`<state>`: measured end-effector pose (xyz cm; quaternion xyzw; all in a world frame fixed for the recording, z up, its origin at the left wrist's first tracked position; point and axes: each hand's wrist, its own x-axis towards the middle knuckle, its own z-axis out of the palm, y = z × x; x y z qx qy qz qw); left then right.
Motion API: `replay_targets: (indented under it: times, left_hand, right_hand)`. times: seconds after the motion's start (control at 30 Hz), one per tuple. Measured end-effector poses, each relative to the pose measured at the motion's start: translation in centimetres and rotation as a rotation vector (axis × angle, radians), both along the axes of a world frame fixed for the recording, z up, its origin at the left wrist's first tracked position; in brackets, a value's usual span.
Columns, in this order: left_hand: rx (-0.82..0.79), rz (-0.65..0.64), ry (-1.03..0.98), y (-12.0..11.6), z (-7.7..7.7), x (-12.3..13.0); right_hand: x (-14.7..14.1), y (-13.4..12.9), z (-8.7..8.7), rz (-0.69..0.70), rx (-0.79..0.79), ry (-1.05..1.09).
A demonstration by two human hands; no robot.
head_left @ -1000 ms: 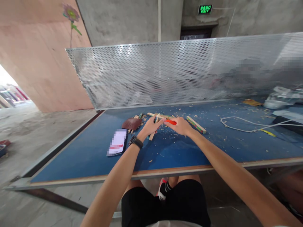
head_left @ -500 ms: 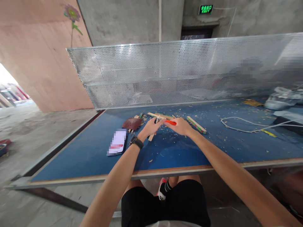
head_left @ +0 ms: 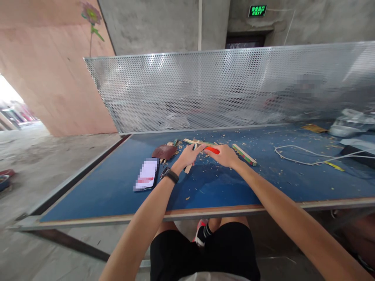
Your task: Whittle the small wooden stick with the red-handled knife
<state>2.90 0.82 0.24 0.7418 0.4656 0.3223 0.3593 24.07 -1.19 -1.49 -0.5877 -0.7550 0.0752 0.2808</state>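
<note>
My left hand [head_left: 187, 155] is closed round a pale wooden stick [head_left: 188, 168], whose lower end sticks out below the palm. In my right hand [head_left: 225, 155] is a red-handled tool [head_left: 212, 150]; its working end is hidden at the left fingers. The two hands nearly meet above the blue table. Left of them lies a dark red-brown piece [head_left: 164, 152] on several thin sticks. Behind the hands are more wooden strips [head_left: 189, 141], and a strip with green and red sides [head_left: 244, 154] rests to the right.
A phone [head_left: 147, 174] lies on the blue table [head_left: 96, 195] left of my wrist. Wood shavings are scattered about. At the right are a white cable [head_left: 304, 160], a yellow tool [head_left: 334, 166] and a bowl with plastic [head_left: 341, 129]. A perforated metal screen [head_left: 175, 93] stands along the back.
The view has shifted slightly. Both hands keep almost the same place and hold, with the red handle tilted a little differently.
</note>
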Motion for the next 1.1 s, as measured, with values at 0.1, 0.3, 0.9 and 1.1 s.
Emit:
replay_targets:
  times: [0.1, 0.3, 0.9, 1.1]
  left_hand:
    - [0.007, 0.0, -0.015, 0.1, -0.1, 0.1]
    - [0.022, 0.055, -0.039, 0.5, -0.7, 0.3]
    - [0.001, -0.008, -0.076, 0.6, -0.8, 0.4]
    - [-0.014, -0.031, -0.141, 0.7, -0.9, 0.4]
  right_hand:
    - [0.0, -0.1, 0.1, 0.012, 0.005, 0.023]
    - [0.0, 0.0, 0.1, 0.006, -0.002, 0.077]
    - [0.0, -0.3, 0.6, -0.006, -0.039, 0.083]
    - [0.1, -0.2, 0.5, 0.022, -0.028, 0.08]
